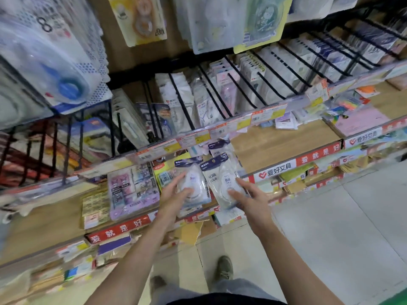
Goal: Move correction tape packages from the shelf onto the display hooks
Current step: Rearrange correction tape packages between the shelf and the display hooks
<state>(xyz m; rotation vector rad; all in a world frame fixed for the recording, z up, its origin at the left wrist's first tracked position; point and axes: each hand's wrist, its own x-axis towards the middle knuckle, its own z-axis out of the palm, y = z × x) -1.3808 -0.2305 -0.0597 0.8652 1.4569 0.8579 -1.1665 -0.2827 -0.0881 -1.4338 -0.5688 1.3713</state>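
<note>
Holding packages (192, 183) near shelf edge (275, 170), hands (174, 194).

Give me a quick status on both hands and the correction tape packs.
Left hand grips one correction tape package; right hand grips a second package. Both over the wooden shelf, below the display hooks. Hooks crowded with stock.

Wooden shelf (284, 144) carries correction tape packages (217, 150) just beyond the fingertips, a purple eraser pack (134, 190) left of the fingers, pastel packs (361, 122) far right.
</note>
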